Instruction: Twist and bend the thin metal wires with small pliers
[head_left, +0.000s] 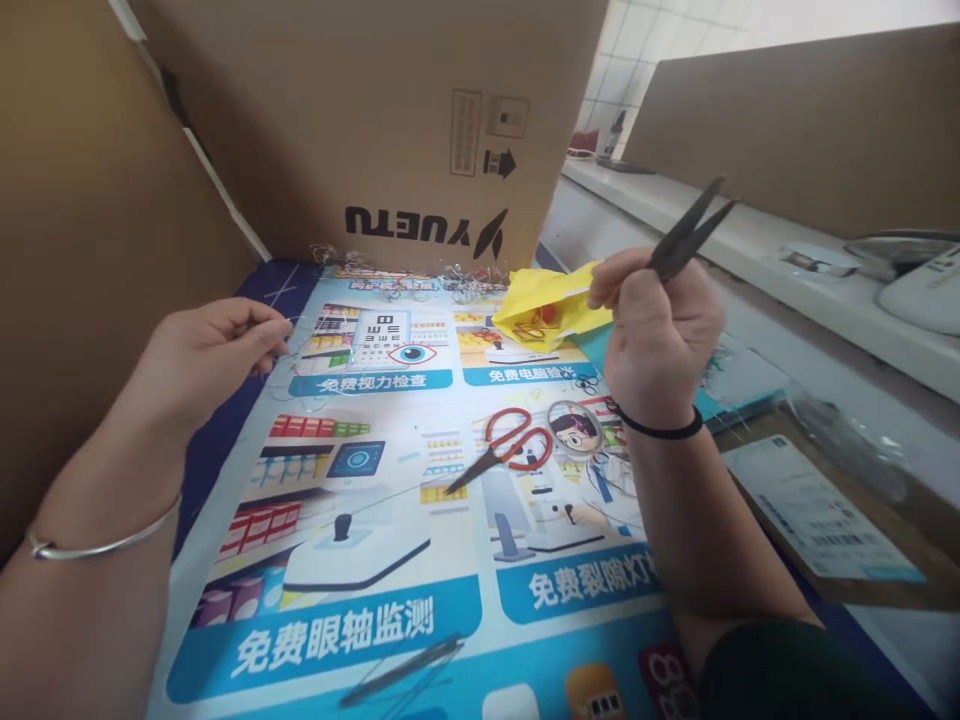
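My right hand (656, 335) is raised above the table, fingers closed round dark tweezers (690, 230) whose tips point up and to the right. My left hand (206, 355) hovers at the left with its fingers pinched together on a thin wire or thread (289, 325) that is barely visible. Red-handled scissors (506, 450) lie shut on the printed poster (360, 560) between my arms. A small round lens-like disc (576, 425) rests just right of the scissors.
A large cardboard box (390, 120) stands at the back and another cardboard wall at the left. A yellow bag (547, 305) lies by the box, with tangled thin wires (390, 280) along its base. A paper sheet (810, 510) lies right; a dark tool (405, 670) near the front.
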